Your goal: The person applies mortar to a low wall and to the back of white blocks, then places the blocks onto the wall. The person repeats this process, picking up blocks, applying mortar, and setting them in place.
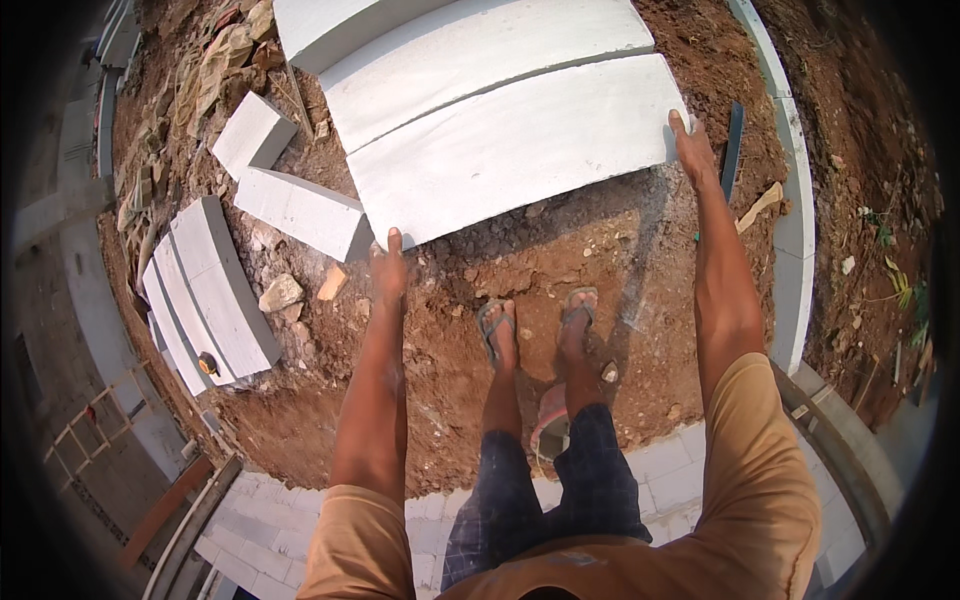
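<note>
At the top centre, a long white block [515,152] lies alongside another white block [490,82], with a narrow gap between them. My left hand [390,258] grips its near left corner, thumb up. My right hand [690,145] holds its right end, fingers partly hidden behind the edge. Two shorter white blocks lie askew to the left, one flat [295,210] and one [250,135] farther back. A dark, narrow flat tool or strip [733,140] lies on the dirt just right of my right hand.
A stack of white blocks [225,290] at left carries a tape measure [207,363]. Rocks [280,293] and rubble lie on red-brown dirt. A bucket [550,430] stands by my legs. A concrete kerb [797,220] runs along the right; pale paving [670,470] borders the near edge.
</note>
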The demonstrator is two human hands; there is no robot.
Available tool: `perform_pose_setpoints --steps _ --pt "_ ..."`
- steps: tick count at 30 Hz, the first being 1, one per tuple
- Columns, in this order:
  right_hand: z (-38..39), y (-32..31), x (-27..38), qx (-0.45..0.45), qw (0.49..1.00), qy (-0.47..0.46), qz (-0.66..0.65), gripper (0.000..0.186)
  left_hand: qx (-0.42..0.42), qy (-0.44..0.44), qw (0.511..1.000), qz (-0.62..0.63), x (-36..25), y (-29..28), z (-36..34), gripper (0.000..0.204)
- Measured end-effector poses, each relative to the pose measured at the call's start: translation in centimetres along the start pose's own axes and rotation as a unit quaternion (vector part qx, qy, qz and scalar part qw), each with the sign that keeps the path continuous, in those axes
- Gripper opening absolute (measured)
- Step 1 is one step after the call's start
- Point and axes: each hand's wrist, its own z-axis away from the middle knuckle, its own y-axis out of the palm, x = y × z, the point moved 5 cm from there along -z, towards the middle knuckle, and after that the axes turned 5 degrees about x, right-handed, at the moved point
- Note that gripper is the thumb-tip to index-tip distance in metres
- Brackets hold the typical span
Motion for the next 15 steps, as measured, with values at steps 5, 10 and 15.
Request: perform_pose_setpoints --steps 5,10,15 --pt "3.5 0.2 -6.7 0.024 0.995 0.05 -0.086 0.089 0.015 -0.009 1.0 -0.016 1.3 -1.4 -1.1 0.088" --pt "-2.6 -1.0 -12.7 0.161 0.933 0.154 -0.283 0.094 0.08 0.056 0.985 -0.145 -2.4 -2.3 -4.8 0.091" --pt "0.9 2.3 -7.7 0.196 0.897 0.129 -0.373 0.093 -0.057 0.022 0.992 -0.106 -2.3 -1.7 -4.9 0.102"
